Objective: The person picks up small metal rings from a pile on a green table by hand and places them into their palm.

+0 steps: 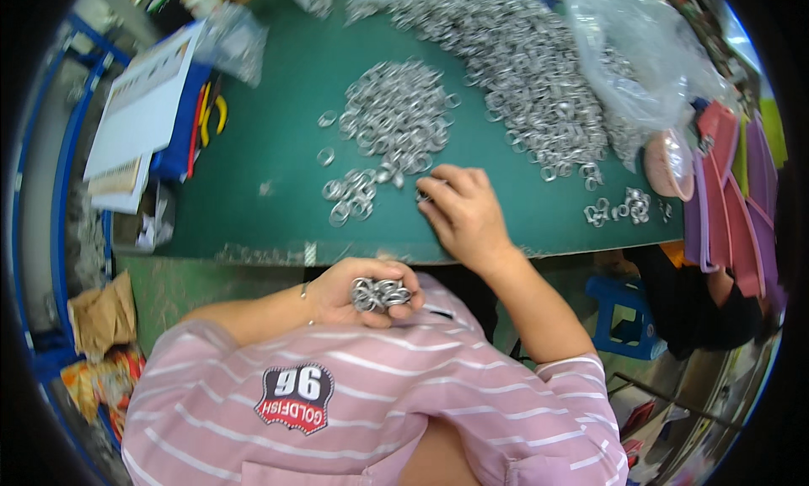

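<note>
Cupped near my body, just off the table's front edge, my left hand (362, 291) holds a heap of small silvery metal rings (381, 295). My right hand (459, 208) reaches over the green tabletop, its thumb and fingers pinched on a metal ring (424, 195) that shows partly at the fingertips. Left of those fingertips lies a small cluster of rings (351, 194). It almost joins a larger pile of rings (396, 111) behind it. Two single rings (325, 156) rest left of that pile.
A big spread of rings (539, 90) covers the back right, beside a clear plastic bag (628, 56). A pink basket (668, 166) and a few loose rings (632, 206) sit at right. Yellow-handled pliers (217, 120) and papers (143, 98) lie left. A blue stool (625, 316) stands below.
</note>
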`<action>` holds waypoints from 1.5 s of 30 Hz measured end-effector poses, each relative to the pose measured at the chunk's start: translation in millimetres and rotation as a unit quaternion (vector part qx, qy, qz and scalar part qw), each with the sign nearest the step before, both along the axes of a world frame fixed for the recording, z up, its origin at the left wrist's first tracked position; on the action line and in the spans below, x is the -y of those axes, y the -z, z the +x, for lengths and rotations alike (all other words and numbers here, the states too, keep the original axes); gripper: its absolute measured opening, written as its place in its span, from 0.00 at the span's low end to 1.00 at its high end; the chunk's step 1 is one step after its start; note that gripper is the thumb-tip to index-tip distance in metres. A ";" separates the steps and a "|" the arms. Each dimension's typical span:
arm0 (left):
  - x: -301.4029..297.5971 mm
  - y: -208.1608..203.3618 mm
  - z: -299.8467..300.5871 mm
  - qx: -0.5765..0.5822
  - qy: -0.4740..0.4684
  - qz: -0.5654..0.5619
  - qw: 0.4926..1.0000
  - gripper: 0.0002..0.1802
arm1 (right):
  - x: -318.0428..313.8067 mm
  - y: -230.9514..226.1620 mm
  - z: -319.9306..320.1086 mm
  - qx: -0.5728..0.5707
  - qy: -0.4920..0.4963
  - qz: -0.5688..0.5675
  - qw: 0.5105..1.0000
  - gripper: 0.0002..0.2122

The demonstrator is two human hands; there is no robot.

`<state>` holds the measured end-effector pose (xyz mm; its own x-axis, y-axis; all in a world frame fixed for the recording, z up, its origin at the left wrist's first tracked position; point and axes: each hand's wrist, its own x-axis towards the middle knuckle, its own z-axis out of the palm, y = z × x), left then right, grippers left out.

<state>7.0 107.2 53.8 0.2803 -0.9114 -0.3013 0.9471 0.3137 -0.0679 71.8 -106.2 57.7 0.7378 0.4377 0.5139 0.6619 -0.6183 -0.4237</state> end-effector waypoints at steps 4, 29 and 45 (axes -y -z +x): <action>39.2 -54.9 51.8 -0.059 -0.100 0.032 0.993 0.13 | 1.5 4.7 -4.9 -0.019 0.023 0.029 0.999 0.14; 50.2 -70.2 117.7 0.727 -0.058 0.504 0.462 0.07 | 50.6 0.9 7.0 -0.252 0.108 0.322 0.906 0.05; 46.3 -30.4 88.0 0.292 -0.126 0.215 0.923 0.13 | 65.6 -23.6 4.6 -0.220 0.140 0.143 0.955 0.09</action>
